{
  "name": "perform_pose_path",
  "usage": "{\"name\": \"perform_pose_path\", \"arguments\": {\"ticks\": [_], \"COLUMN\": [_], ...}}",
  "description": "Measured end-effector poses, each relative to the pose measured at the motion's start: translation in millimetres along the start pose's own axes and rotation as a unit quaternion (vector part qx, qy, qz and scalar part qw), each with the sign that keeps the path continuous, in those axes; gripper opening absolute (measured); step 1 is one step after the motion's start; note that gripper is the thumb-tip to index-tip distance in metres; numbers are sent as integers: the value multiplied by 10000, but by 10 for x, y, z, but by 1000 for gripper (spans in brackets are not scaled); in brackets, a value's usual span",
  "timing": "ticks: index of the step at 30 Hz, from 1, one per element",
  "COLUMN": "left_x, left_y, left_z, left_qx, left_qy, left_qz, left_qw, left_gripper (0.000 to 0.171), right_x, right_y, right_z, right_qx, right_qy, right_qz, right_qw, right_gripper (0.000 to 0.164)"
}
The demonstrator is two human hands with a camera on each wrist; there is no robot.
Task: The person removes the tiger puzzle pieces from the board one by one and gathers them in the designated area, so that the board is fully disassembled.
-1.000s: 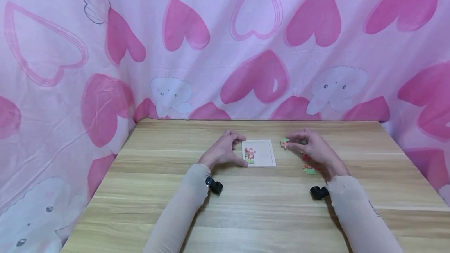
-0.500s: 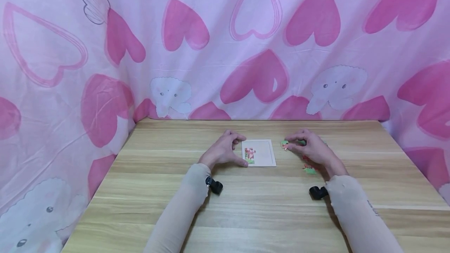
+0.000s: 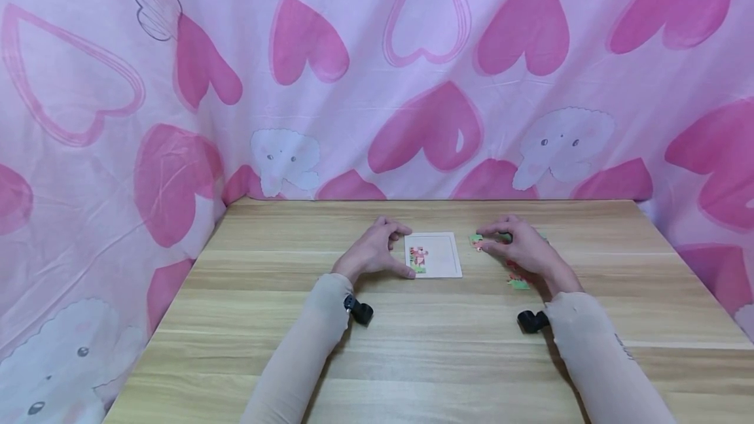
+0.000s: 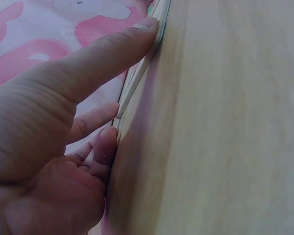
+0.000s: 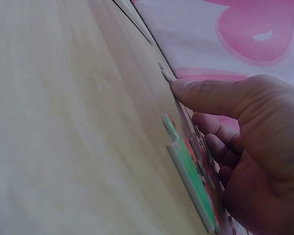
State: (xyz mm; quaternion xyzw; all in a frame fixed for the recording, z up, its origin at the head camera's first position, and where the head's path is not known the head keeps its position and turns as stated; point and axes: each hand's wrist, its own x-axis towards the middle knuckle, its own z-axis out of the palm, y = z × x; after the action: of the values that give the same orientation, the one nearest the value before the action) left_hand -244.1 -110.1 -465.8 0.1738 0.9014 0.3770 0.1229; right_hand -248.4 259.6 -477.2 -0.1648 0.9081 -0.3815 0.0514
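Note:
A square white puzzle board (image 3: pixel 443 257) lies flat on the table. Pink, red and green puzzle pieces (image 3: pixel 418 259) fill its near left part. My left hand (image 3: pixel 372 252) grips the board's left side, thumb on the near corner and fingertips at the far corner; the left wrist view shows the thumb (image 4: pixel 112 49) on its rim. To the right of the board, my right hand (image 3: pixel 521 246) pinches a green and pink puzzle piece (image 3: pixel 475 241) between thumb and fingers, low over the table. Whether this piece touches the wood I cannot tell.
More loose puzzle pieces (image 3: pixel 518 283) lie beneath and beside the right hand, partly hidden by it. In the right wrist view a green-edged piece (image 5: pixel 188 174) lies close below the thumb. A pink heart-print curtain (image 3: pixel 330 103) hangs behind the wooden table (image 3: pixel 424 345).

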Motion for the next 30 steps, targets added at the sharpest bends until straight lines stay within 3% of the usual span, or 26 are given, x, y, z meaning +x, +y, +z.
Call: {"name": "perform_pose_path", "arguments": {"ticks": [17,27,30], "left_x": [-3,1,1], "left_y": [-15,-21,-14], "left_z": [0,-3,-6], "left_qx": [-87,-47,-24], "left_qy": [11,9,12], "left_qz": [0,36,41], "left_qw": [10000,10000,10000], "left_gripper": [98,99,98], "right_x": [10,4,-33], "right_y": [21,-75,-155], "right_z": [14,-50,-76], "right_qx": [37,453,852], "right_qy": [-21,89,96], "right_qz": [25,317,614], "right_qw": [10000,9984,9944], "right_gripper": [45,52,54]}}
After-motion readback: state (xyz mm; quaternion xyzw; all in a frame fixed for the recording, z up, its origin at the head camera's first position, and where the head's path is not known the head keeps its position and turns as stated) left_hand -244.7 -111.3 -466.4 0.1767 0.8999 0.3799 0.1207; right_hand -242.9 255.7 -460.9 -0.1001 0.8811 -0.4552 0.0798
